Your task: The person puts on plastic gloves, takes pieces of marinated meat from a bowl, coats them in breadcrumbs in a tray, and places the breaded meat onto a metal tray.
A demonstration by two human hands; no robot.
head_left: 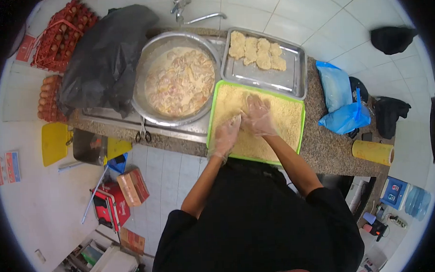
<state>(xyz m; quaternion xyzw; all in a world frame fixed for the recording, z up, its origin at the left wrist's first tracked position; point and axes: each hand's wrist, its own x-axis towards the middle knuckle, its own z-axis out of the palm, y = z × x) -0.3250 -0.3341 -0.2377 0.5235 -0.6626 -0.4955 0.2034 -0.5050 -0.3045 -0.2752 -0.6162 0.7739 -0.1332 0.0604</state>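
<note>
My left hand (227, 135), in a clear plastic glove, is in the left part of a green-rimmed tray (300, 128) of yellowish crumbs (283, 107). Its fingers are closed together near a small pale piece that I cannot make out clearly. My right hand (260, 116), gloved too, lies palm down on the crumbs just to the right, fingers extended. Whatever is under it is hidden. Behind the hands, a metal tray (292, 78) holds several coated pieces (264, 55). A large metal bowl (142, 98) of raw meat pieces in pale liquid (179, 80) stands to the left.
A black plastic bag (104, 53) and egg trays (63, 36) stand left of the bowl. Scissors (143, 134) hang at the counter edge. A faucet (199, 16) is behind. Blue bags (340, 98) and a yellow roll (373, 152) lie on the right.
</note>
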